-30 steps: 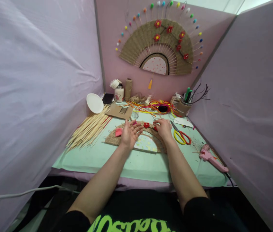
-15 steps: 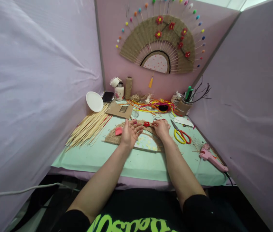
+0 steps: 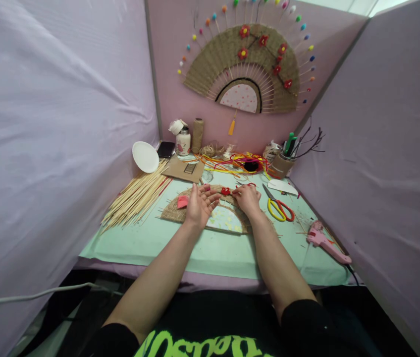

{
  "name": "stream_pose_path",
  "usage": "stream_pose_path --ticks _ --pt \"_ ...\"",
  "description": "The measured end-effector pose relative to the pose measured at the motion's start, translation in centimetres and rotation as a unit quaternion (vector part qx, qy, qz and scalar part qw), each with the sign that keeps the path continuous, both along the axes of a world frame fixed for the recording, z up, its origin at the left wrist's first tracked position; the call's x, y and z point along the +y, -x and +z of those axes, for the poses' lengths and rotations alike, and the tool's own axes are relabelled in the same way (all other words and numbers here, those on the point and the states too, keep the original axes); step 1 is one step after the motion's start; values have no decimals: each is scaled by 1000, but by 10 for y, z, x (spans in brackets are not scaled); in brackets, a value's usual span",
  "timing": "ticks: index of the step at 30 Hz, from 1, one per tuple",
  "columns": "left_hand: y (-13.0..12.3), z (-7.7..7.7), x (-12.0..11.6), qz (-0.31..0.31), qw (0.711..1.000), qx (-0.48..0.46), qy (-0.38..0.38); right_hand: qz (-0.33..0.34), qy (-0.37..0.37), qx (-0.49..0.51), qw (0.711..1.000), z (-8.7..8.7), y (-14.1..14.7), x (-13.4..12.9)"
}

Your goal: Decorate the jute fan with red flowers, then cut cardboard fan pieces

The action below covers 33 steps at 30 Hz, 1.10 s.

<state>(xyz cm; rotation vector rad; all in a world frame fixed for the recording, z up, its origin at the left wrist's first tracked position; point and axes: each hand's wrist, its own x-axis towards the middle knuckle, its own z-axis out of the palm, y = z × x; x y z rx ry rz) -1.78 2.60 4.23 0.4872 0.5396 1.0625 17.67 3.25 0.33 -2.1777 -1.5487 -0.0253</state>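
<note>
A half-round woven fan [image 3: 173, 210] lies on the green table, with a pale patterned half circle [image 3: 227, 219] at its lower middle. Near the fan's top edge is a red flower [image 3: 225, 191], and a pink-red piece [image 3: 182, 202] rests on its left part. My left hand [image 3: 200, 204] is over the fan, palm up with fingers spread, left of the flower. Just right of the flower, my right hand [image 3: 247, 197] has its fingers pinched together at the fan's upper edge; what they hold, if anything, is too small to tell.
Scissors [image 3: 277, 204] and a pink glue gun [image 3: 325, 243] lie at the right. Thin sticks [image 3: 139, 193], a white plate [image 3: 145, 157] and cardboard [image 3: 183, 169] are at the left. Behind are coloured strands [image 3: 228, 163], a bottle [image 3: 183, 142] and a pot [image 3: 281, 164].
My right hand has shifted very slightly to the left, uncovering more of a red item behind it. My left hand has stayed in place.
</note>
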Motion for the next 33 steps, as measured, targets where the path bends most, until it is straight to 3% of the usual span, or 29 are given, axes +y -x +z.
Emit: stream_pose_path --ticks 7,14,29,33 --pt "0 -1 0 -1 1000 1 2 20 -24 -2 1000 -1 -3 -1" --pt "2 -2 2 4 1000 -10 -3 -3 -91 17 996 1 -8 -5" --pt "3 2 1 2 1000 -10 14 1 -21 -25 999 -2 2 1" --pt "3 2 1 3 1000 -5 12 6 -46 -3 999 0 1 -1"
